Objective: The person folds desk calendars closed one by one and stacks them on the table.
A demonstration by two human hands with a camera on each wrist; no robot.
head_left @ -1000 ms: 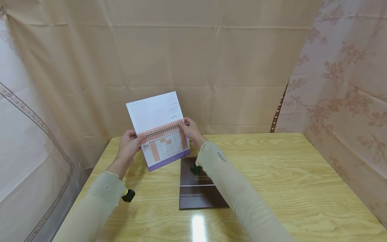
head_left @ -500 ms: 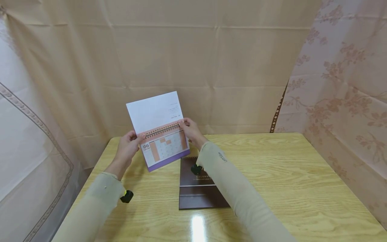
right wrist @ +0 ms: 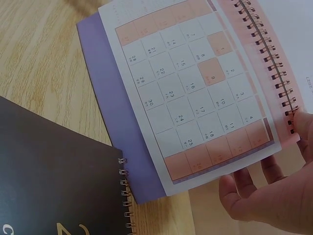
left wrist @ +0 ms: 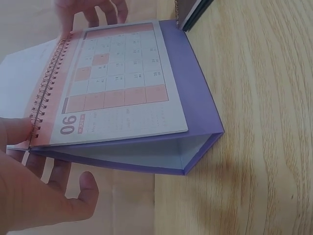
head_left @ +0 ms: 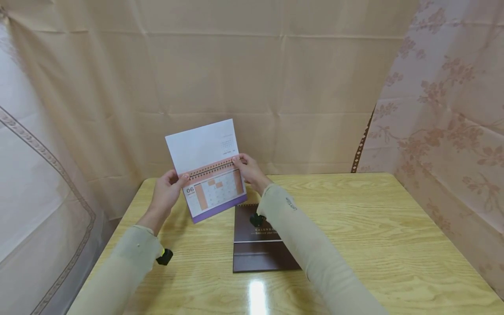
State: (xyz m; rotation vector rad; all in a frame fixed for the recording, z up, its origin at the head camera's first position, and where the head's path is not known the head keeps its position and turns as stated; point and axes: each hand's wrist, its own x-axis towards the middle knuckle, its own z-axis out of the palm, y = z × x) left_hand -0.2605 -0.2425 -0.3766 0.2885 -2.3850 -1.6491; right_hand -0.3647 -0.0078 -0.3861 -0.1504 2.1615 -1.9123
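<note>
I hold the calendar [head_left: 214,175] up over the left part of the table [head_left: 374,227], tilted so that its right end sits higher; I cannot tell whether its lower edge touches the wood. My left hand [head_left: 166,192] pinches the left end of the coil [right wrist: 271,59], thumb in front and fingers behind, and my right hand [head_left: 252,172] grips the right end the same way. Below the coil lies the page [left wrist: 117,78] marked 06, its grid tinted peach, above a purple base [left wrist: 193,83] that stands open at the side; beyond the coil a mostly white sheet [head_left: 202,142] rises. Just nearer me and to the right, a dark calendar [head_left: 260,257] lies on the table, partly hidden under my right sleeve [head_left: 311,245]. A beige curtain [head_left: 252,78] hangs along the far side, and a flowered cloth [head_left: 453,109] on the right.
</note>
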